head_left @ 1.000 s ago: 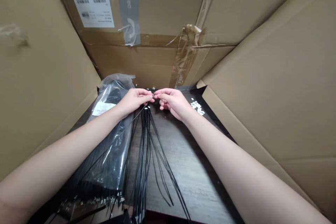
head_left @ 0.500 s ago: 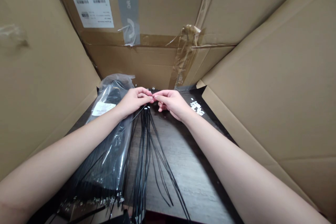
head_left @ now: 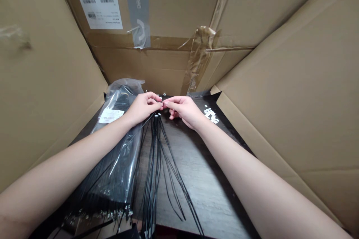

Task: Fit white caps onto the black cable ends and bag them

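One thin black cable (head_left: 143,121) slants up over the dark table (head_left: 196,183) to my left hand (head_left: 144,107), whose thumb and fingers pinch it near the heads of a loose bundle (head_left: 153,157). My right hand (head_left: 183,109) meets the left fingertip to fingertip, thumb and forefinger drawn together in a pinch of their own; whatever sits between them is too small and too well covered for me to tell. Just below my fingers, small white tips (head_left: 156,115) cap strands of the bundle, which trails toward the table's near edge, several lengths splaying to the right. A few tiny pale pieces (head_left: 164,94) lie just beyond my hands. To the left, beneath my forearm, lies a clear plastic bag (head_left: 127,83) packed with more black cables, a white label (head_left: 111,115) near its top and a row of shiny ends (head_left: 103,214) at the bottom. To the right, near my right wrist, white bits (head_left: 211,115) sit in a small scattered heap. Cardboard rises on three sides: a box (head_left: 174,11) at the back, banded with grey tape (head_left: 137,7) and marked "QTY:" upside down, and plain panels left (head_left: 42,93) and right (head_left: 303,93).
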